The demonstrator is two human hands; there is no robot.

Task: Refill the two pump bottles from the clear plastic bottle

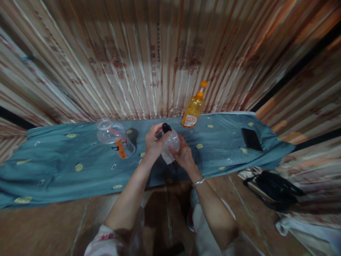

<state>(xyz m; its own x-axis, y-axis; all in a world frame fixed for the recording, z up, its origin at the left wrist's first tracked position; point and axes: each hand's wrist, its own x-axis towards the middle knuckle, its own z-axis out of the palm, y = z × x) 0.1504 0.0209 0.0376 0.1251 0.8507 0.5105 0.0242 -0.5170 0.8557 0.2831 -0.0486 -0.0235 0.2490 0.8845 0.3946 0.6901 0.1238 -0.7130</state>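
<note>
Above the middle of the cloth-covered table, I hold a small clear bottle (173,139) with a black top (166,127). My left hand (154,140) is closed, its thumb and fingers pinching the black top. My right hand (184,153) wraps round the bottle's body from the right. A pale label shows low on the bottle, partly covered by my fingers. Beyond my hands, to the right, stands a pump bottle (196,106) of yellow-orange liquid. On the left is a large clear plastic bottle (117,138) with an orange label and an open-looking mouth.
A teal cloth (90,167) with pineapple prints covers the table. Towards its right end lies a black phone (252,139). A pleated curtain (133,71) hangs directly behind the table. A black bag (277,188) sits low on the right, above the tiled floor (239,192).
</note>
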